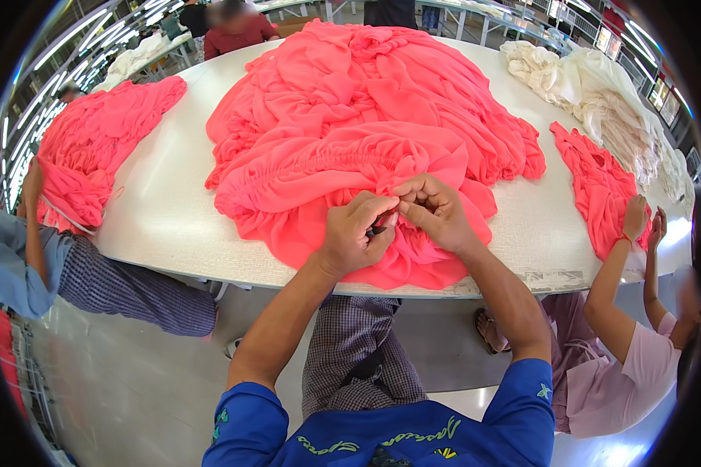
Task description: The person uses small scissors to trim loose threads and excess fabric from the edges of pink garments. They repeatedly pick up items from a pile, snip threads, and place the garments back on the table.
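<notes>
A large heap of coral-pink gathered fabric (350, 105) lies on the white table before me. At its near side, my left hand (359, 230) has a small dark tool (377, 229), mostly hidden in the palm, perhaps thread snips. Its thumb and forefinger meet a bit of the pink fabric. Close beside it on the right, my right hand (435, 213) pinches the same spot between thumb and forefinger. The fingertips of both hands nearly touch. What exactly lies between them is too small to tell.
The white table (163, 175) curves across the view. A co-worker at the left handles a pink fabric pile (105, 140); another at the right handles a smaller pink garment (601, 192). Cream fabric (613, 99) lies at the back right. A person in dark red (233, 35) is beyond the table.
</notes>
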A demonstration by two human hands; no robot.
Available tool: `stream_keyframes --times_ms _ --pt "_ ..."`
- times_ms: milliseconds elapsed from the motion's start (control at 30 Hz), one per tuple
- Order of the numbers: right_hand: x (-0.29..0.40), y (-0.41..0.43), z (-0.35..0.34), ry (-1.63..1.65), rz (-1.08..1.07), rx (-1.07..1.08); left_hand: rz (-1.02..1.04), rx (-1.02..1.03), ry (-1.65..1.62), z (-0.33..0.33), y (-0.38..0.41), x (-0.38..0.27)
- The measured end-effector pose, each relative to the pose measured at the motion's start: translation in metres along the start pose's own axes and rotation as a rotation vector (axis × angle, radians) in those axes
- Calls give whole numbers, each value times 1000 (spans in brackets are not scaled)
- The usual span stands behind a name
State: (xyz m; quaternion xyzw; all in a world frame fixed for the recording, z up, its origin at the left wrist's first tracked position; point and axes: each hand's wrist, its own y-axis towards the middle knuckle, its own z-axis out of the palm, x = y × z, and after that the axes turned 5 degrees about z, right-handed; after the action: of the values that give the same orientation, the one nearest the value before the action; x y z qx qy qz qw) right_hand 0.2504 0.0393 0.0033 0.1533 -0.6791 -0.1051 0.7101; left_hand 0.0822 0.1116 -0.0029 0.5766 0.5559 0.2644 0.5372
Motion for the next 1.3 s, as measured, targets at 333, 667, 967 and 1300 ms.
stream_keyframes --times_ms 333,667,967,1300 --pt "1 -1 1 -94 -31 33 -71 30 17 -2 -4 5" --pt "9 2 4 -515 -128 -65 -240 -90 -45 -4 -4 4" --pt "5 4 1 -603 -263 -189 -302 15 4 0 -10 7" --pt "8 1 3 -702 -315 -235 -211 44 76 2 -9 2"
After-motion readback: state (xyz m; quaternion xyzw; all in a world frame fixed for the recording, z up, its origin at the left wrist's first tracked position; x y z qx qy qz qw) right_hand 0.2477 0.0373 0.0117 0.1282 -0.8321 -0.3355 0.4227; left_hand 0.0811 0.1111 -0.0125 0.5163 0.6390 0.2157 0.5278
